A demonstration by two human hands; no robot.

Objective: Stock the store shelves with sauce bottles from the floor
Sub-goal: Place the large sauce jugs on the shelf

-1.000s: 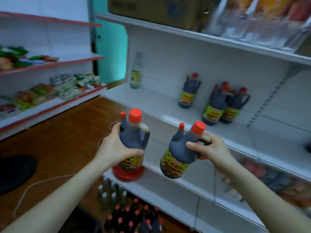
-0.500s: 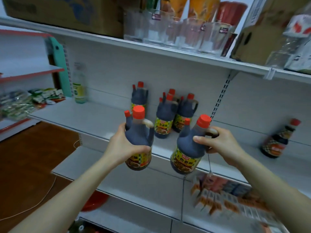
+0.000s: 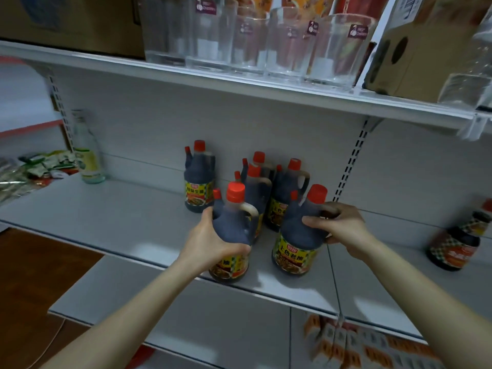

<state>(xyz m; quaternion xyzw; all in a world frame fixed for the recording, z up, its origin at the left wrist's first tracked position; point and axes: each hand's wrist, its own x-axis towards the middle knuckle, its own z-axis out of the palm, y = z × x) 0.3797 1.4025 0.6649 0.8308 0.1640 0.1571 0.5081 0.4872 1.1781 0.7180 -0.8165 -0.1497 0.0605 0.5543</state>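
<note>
Two dark sauce bottles with red caps and yellow labels stand at the front edge of the white middle shelf (image 3: pixel 127 225). My left hand (image 3: pixel 210 241) grips the left bottle (image 3: pixel 234 225) round its body. My right hand (image 3: pixel 338 225) holds the right bottle (image 3: pixel 298 235) by its handle and shoulder. Both bottle bases touch the shelf. Behind them several matching bottles (image 3: pixel 285 193) stand in a cluster, and one more bottle (image 3: pixel 199 179) stands apart to the left.
A clear bottle with a pale label (image 3: pixel 87 153) stands at the shelf's far left. A squat dark jar (image 3: pixel 458 241) sits on the right. Glass tumblers (image 3: pixel 266 41) and cardboard boxes (image 3: pixel 415 46) fill the shelf above. Packets (image 3: pixel 354 344) lie on the shelf below.
Both hands moved the two bottles forward and down onto the middle shelf. The view swung right and closer to the shelf; the floor bottles left the view.
</note>
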